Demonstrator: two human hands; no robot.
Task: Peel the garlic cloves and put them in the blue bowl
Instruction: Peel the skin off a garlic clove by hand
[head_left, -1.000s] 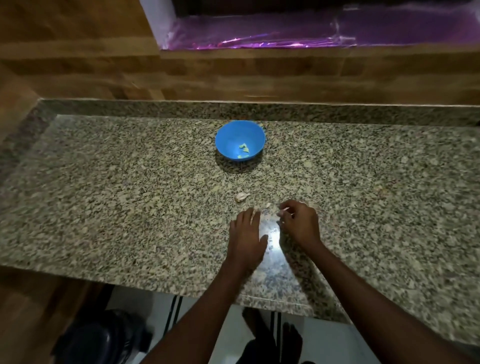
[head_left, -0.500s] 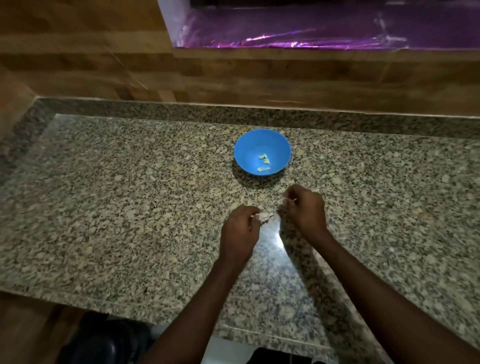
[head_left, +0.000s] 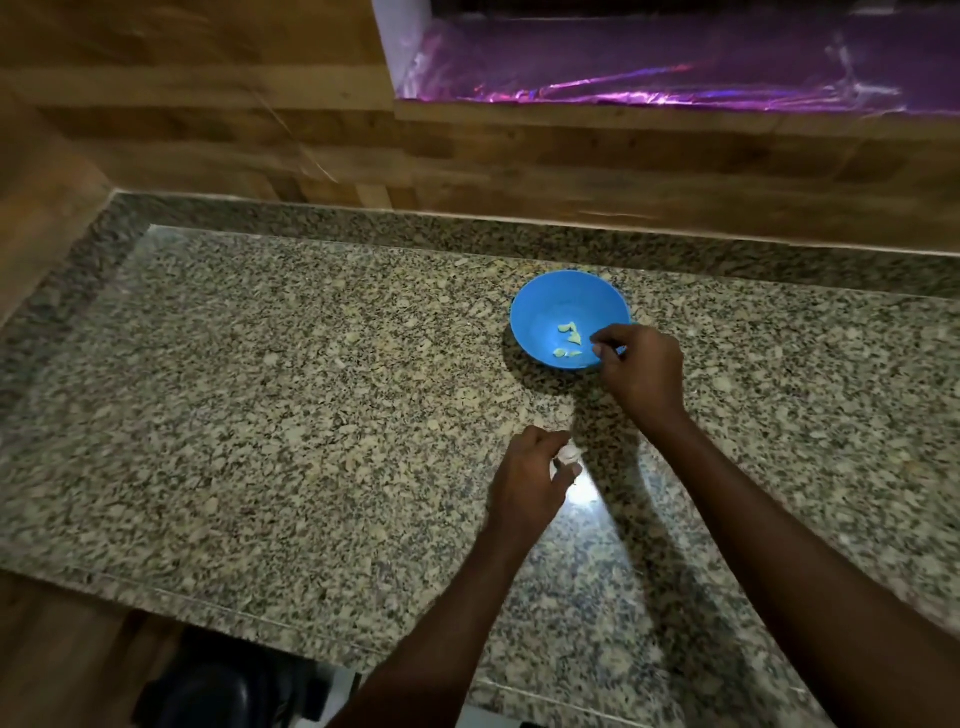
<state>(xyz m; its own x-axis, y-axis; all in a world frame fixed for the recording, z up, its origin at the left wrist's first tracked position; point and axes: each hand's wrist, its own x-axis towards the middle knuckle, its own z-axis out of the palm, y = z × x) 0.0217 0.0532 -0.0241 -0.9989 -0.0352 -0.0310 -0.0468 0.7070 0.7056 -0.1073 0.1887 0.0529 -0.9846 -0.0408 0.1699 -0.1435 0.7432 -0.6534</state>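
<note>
Nearest, the left hand rests on the worktop well short of the bowl, its curled fingers pinching a pale scrap — an unpeeled clove or loose skin, I cannot tell which. Beyond it the right hand reaches over the bowl's near right rim, fingertips pinched together; whatever that grip holds is too small to see, presumably a peeled clove. A few peeled cloves already lie inside the bowl. To drop this one well, the fingers should part only once they are clear inside the rim, low, so nothing bounces out. The worktop is speckled granite with a glare patch just beside the left hand. Behind the bowl runs a wooden wall, with purple film above it.
</note>
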